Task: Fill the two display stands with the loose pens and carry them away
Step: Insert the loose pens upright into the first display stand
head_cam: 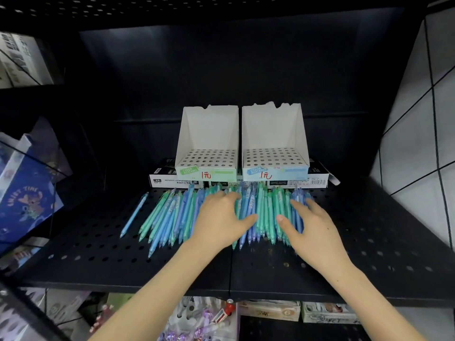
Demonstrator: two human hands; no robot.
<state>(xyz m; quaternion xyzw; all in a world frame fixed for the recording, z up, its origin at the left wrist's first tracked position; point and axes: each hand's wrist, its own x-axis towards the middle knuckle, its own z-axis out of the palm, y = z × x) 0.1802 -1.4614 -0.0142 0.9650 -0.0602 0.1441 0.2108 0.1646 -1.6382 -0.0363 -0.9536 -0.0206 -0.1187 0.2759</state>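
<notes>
Two white cardboard display stands sit side by side at the back of a black perforated shelf [98, 254]: the left stand [208, 134] has a green front, the right stand [273, 131] a blue front. Both show hole grids with no pens in them. In front of them lies a spread of several loose blue and green pens [170, 215]. My left hand [219, 217] rests flat on the middle of the pile with fingers spread. My right hand [310, 225] lies on the pens at the right, fingers straight. One blue pen [134, 214] lies apart at the left.
The stands sit on flat black-and-white boxes [172, 180]. A blue printed box [27, 200] stands at the left. A white tiled wall [418, 119] closes the right side. Below the shelf edge, packaged goods [202, 321] fill a lower level.
</notes>
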